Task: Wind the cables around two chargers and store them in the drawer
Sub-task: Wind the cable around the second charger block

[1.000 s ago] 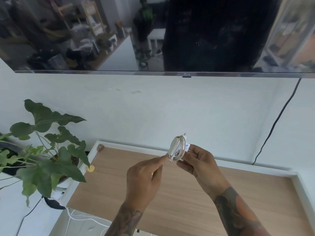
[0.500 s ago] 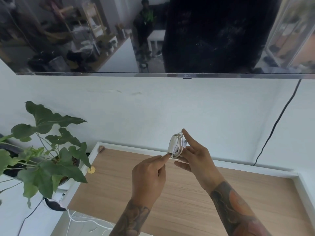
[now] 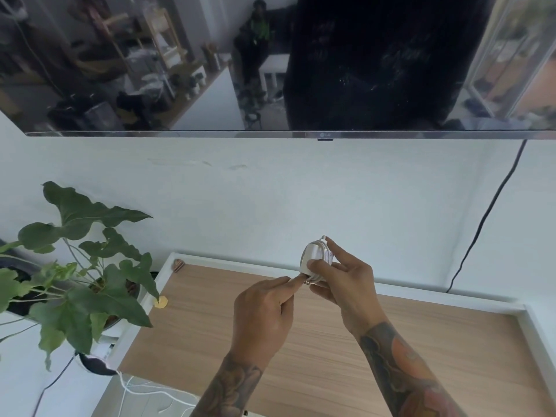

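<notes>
Two hands, R hand gripping wound charger, LG TV

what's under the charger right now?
Below the white charger, held up by the right hand, lies the bare wooden tabletop. The left hand pinches the cable end at its underside; its fingers cover that bottom edge.

light: bright, even daylight | glare: screen reflects room | shadows: soft | edges: wide-angle bowing
</notes>
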